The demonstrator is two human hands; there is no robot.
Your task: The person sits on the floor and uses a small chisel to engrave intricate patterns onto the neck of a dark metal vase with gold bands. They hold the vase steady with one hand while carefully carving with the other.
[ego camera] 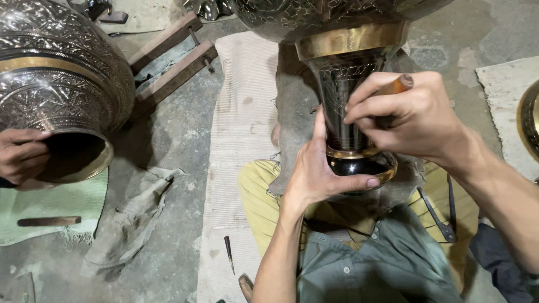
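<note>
- the left hand [317,171] is wrapped around the narrow end of a large dark metal vase with engraved patterns and brass-coloured bands [345,84]; the thumb points up along the neck and the fingers are curled under the flared brass rim, clamped on it.
- the right hand [407,115] holds a short wooden-handled engraving tool [396,86]; the fingers are together and closed tight on the handle, and the fingertips are pressed to the vase neck.
- the vase lies tilted, its wide body at the top edge of the view, its narrow end low over the person's lap, resting on a grey worn cloth [292,112] that covers the knees.
- the person sits on a pale ribbed mat [241,112] on the grey concrete floor [179,134], legs in yellow trousers [255,193], in a grey-green shirt.
- a small dark pointed tool [229,253] lies on the mat near its lower left corner, well apart from both hands.
- at the left edge, another person's hand [21,154] grips the open mouth of a second big engraved metal vessel [59,78]; its fingers are curled on the rim.
- below this vessel is a green cloth [53,205] with a brown wooden stick [49,221] on it.
- two wooden beams [171,59] lie on the floor near the top, beside the second vessel.
</note>
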